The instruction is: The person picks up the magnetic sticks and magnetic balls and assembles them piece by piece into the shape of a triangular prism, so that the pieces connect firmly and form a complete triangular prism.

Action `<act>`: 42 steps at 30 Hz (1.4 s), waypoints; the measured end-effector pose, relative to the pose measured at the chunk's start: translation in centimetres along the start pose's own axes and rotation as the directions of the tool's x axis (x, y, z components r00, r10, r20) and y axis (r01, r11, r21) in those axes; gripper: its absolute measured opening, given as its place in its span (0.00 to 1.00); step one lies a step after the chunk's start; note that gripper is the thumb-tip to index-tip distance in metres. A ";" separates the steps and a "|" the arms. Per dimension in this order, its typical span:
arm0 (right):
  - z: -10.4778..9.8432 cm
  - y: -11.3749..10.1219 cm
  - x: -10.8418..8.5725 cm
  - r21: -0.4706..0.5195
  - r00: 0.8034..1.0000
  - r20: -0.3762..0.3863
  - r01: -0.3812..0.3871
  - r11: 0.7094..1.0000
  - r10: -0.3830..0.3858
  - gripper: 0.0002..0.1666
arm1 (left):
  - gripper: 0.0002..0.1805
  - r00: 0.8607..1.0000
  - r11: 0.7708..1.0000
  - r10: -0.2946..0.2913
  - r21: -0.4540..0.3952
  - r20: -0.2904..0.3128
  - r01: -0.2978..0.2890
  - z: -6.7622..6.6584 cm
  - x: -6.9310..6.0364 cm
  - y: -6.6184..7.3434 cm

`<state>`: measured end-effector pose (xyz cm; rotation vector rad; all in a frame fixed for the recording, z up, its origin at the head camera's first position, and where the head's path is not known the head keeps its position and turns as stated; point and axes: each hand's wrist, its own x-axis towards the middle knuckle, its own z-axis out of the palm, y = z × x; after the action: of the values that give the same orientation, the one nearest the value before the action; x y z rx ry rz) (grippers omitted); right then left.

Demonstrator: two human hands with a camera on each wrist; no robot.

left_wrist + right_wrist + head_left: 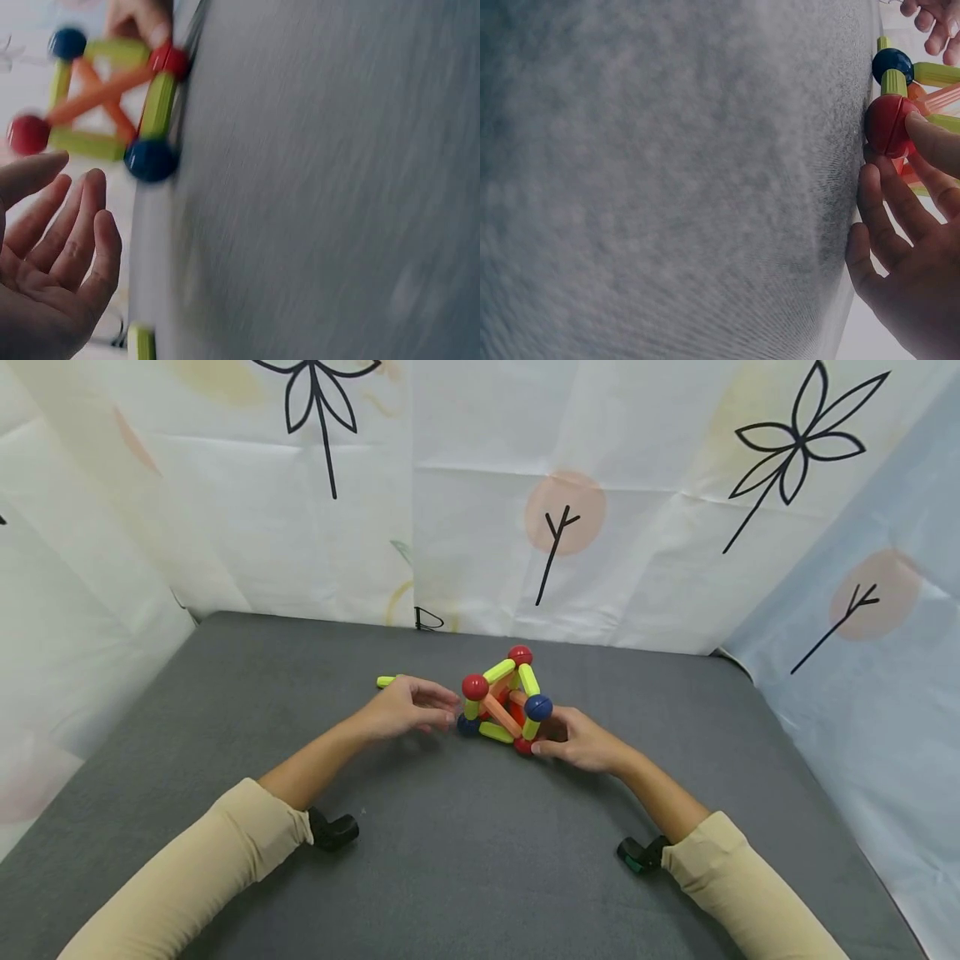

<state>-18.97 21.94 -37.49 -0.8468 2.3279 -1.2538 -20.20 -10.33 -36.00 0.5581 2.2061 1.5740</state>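
Observation:
A cube-like frame [496, 732] of magnetic building sticks and balls stands on the grey table. Yellow-green sticks make its edges, orange sticks cross inside, and red and blue balls mark the corners. At its lower right corner, my right hand [583, 741] pinches a red ball [887, 126], thumb on one side and fingers on the other. My left hand [414, 707] is just left of the frame with loosely bent fingers and nothing held. In the left wrist view, its fingertips [95, 180] are close to a yellow-green edge stick [86, 145]; contact is unclear.
A loose yellow-green stick [386, 682] lies on the grey table [480, 852], partly behind my left hand. White patterned cloth [480, 552] hangs along the back and both sides of the table.

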 end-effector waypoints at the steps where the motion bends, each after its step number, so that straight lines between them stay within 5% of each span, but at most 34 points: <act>1: 0.0 0.0 0.0 -0.002 1.000 0.001 -0.006 1.000 0.006 0.24 | 0.20 1.000 1.000 0.019 0.025 -0.017 -0.019 -0.7 0.0 -0.2; 6: 0.1 -0.1 0.0 -0.008 1.000 -0.003 -0.031 0.999 0.031 0.24 | 0.20 0.984 0.986 0.081 0.159 -0.158 -0.055 -3.5 0.4 -1.7; 12: 0.2 -0.3 -0.1 -0.024 0.998 -0.011 -0.060 0.998 0.060 0.23 | 0.21 0.947 0.949 0.095 0.314 -0.307 0.006 -5.6 0.7 -3.5; 20: 0.3 0.0 0.0 -0.006 0.999 0.006 -0.041 0.999 0.041 0.24 | 0.25 0.958 0.907 0.093 0.419 -0.272 0.031 -7.0 1.1 -4.9; 26: 0.3 -0.1 0.1 -0.027 0.999 0.001 -0.048 0.998 0.048 0.21 | 0.24 0.954 0.913 0.113 0.407 -0.277 0.010 -7.0 1.1 -5.4; 30: 0.3 -0.1 0.1 -0.015 0.999 0.007 -0.041 0.999 0.041 0.22 | 0.26 0.939 0.935 0.181 0.347 -0.293 -0.072 -6.5 1.0 -4.5; 34: 0.2 -0.3 0.0 -0.026 0.999 -0.002 -0.046 0.999 0.046 0.21 | 0.27 0.912 0.951 0.278 0.220 -0.301 -0.218 -5.3 0.8 -2.2; 38: 0.1 -0.4 0.0 -0.025 0.999 -0.005 -0.041 0.999 0.041 0.21 | 0.27 0.879 0.924 0.382 0.116 -0.284 -0.364 -3.4 0.6 0.5; 42: 0.0 -0.2 0.1 0.006 1.000 0.007 -0.012 1.000 0.012 0.23 | 0.26 0.856 0.883 0.469 0.136 -0.218 -0.449 -1.1 0.5 2.6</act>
<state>-18.96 21.80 -37.36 -0.8319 2.3193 -1.2508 -20.95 -10.18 -33.27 1.0318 2.4551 1.8780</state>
